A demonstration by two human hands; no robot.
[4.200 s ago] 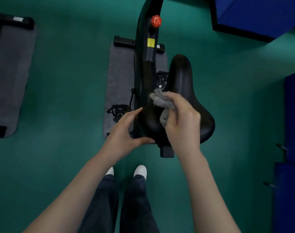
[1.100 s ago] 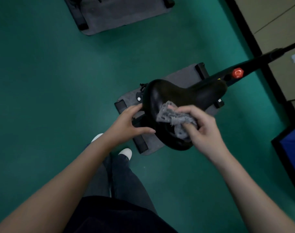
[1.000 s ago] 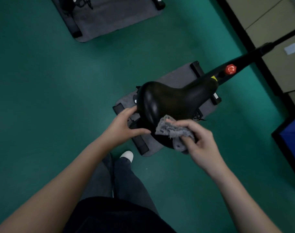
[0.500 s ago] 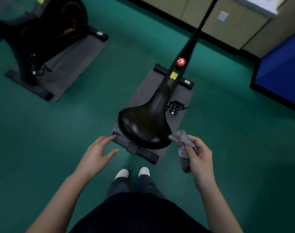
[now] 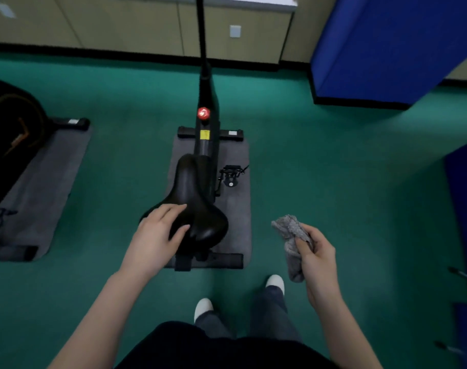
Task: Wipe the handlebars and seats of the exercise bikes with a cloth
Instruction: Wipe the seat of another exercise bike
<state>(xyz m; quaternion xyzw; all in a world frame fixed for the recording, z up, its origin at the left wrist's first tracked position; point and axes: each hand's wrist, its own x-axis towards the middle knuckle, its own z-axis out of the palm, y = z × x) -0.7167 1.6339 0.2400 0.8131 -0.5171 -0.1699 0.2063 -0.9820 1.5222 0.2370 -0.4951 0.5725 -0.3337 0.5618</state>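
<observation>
Far left: a second bike [image 5: 11,134], dark and partly cut off by the frame edge, on its own grey mat [image 5: 43,187]. Green floor [image 5: 120,155] all around, beige cabinets [image 5: 120,25] along the back wall. Centre: main bike stands on a grey mat [image 5: 236,209], with the black seat [image 5: 200,201] wide end toward the person and nose pointing away. Left hand [image 5: 158,235] lies flat on the rear left of the seat, fingers extended and loose, thumb out along the back edge; it rests on the seat, no clench. Ahead of the seat, the frame post carries a yellow sticker [image 5: 205,134] and a red knob [image 5: 203,113], then runs up out of view. Pedal [image 5: 231,175] sticks out just right of the seat. Below, two white shoes [image 5: 203,307] on the floor behind the mat. Right of the bike: grey cloth [image 5: 291,235], crumpled, in the air well apart from the seat, touching nothing on the bike. Right hand [image 5: 317,254] grasps it, fingers and thumb curled round the bunched middle, the ends sticking out above and below. Far right: blue panel [image 5: 386,43] standing on the floor.
</observation>
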